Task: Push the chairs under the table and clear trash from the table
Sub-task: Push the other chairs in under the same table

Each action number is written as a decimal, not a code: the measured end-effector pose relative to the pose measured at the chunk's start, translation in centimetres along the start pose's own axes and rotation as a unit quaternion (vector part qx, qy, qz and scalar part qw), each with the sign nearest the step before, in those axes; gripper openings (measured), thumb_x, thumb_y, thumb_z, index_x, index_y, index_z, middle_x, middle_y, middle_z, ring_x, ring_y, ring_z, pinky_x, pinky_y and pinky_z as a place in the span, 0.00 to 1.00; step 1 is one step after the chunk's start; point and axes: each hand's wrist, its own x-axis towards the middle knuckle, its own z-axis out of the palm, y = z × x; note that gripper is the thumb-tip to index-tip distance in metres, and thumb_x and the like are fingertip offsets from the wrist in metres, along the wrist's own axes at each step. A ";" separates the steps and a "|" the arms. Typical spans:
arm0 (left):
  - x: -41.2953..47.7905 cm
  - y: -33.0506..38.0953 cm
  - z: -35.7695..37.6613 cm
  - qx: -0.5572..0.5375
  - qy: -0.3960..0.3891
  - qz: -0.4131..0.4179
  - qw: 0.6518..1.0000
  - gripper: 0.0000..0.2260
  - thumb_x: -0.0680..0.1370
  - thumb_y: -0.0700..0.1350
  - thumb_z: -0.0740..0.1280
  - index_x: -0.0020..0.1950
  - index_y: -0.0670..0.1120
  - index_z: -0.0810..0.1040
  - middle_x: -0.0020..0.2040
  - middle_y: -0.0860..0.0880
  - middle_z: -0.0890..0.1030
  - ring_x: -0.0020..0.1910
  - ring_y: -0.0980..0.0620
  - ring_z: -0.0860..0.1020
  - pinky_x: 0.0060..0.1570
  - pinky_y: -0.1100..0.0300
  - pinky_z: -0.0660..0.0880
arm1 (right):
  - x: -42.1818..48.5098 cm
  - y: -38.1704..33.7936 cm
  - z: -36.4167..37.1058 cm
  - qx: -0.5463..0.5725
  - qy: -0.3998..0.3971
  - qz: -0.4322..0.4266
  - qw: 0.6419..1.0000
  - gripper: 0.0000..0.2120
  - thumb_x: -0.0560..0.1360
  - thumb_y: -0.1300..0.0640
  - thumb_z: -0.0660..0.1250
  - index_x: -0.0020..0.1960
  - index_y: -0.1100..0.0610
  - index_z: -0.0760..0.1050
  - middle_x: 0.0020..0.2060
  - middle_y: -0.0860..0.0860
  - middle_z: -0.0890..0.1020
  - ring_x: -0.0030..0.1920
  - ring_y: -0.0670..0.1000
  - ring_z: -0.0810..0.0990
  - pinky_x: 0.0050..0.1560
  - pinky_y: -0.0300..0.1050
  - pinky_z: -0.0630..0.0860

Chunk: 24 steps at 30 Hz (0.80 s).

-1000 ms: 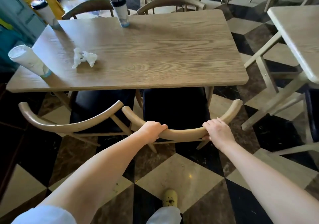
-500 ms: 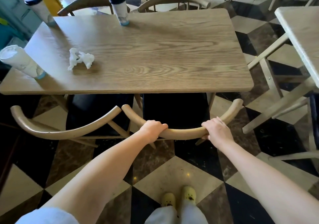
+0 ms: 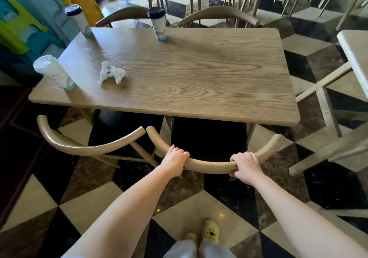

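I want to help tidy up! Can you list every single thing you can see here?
table: one, light wood, centre.
lidded cups: two, white with dark lids, standing at the table's far edge.
open cup: one, white, near left corner of the table.
crumpled napkin: one, white, on the table beside the open cup.
near chairs: two, tan curved backs with dark seats, at the near side, seats partly under the table.
far chairs: two, tan backs, beyond the table.
second table: one, pale, right edge.
floor: black, cream and brown tiles.
yellow shoes: two, bottom centre.
left hand: gripping the right near chair's back.
right hand: gripping the same back.
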 end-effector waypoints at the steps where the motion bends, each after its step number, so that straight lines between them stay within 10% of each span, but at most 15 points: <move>1: -0.4 0.2 -0.1 -0.008 0.001 -0.009 1.000 0.24 0.75 0.39 0.66 0.71 0.48 0.67 0.67 0.46 0.72 0.71 0.45 0.65 0.75 0.50 0.47 | 0.1 -0.4 -0.4 -0.008 -0.019 0.010 1.000 0.19 0.73 0.50 0.69 0.62 0.49 0.73 0.57 0.49 0.78 0.63 0.53 0.71 0.72 0.50 0.58; 6: -1.9 0.3 -0.9 -0.061 0.004 -0.033 0.998 0.24 0.78 0.42 0.64 0.74 0.50 0.64 0.74 0.47 0.66 0.76 0.48 0.58 0.75 0.51 0.50 | 0.7 -4.1 -2.8 -0.051 -0.154 0.052 0.985 0.19 0.75 0.53 0.66 0.65 0.54 0.72 0.61 0.54 0.76 0.67 0.58 0.69 0.72 0.55 0.58; 11: -3.9 -0.4 -2.8 -0.130 -0.065 -0.067 0.987 0.27 0.78 0.43 0.65 0.75 0.52 0.61 0.77 0.48 0.61 0.76 0.47 0.57 0.72 0.49 0.62 | 1.1 -9.4 -4.9 -0.027 -0.221 0.027 0.975 0.19 0.75 0.53 0.66 0.63 0.60 0.73 0.55 0.54 0.79 0.55 0.55 0.79 0.48 0.44 0.72; 15: -5.1 -2.0 -5.1 -0.185 -0.104 -0.122 0.970 0.19 0.79 0.47 0.64 0.70 0.51 0.70 0.66 0.46 0.75 0.64 0.45 0.74 0.59 0.54 0.71 | 2.9 -13.6 -7.1 -0.069 -0.290 -0.004 0.955 0.20 0.74 0.52 0.65 0.64 0.59 0.73 0.56 0.54 0.79 0.55 0.54 0.79 0.50 0.47 0.74; 24: -10.8 -11.5 -8.1 -0.206 -0.103 -0.211 0.950 0.18 0.79 0.49 0.63 0.68 0.50 0.73 0.66 0.48 0.76 0.62 0.47 0.75 0.62 0.51 0.74 | 9.6 -24.7 -10.7 -0.128 -0.391 -0.064 0.909 0.30 0.77 0.47 0.64 0.74 0.58 0.62 0.71 0.56 0.71 0.64 0.57 0.78 0.56 0.56 0.77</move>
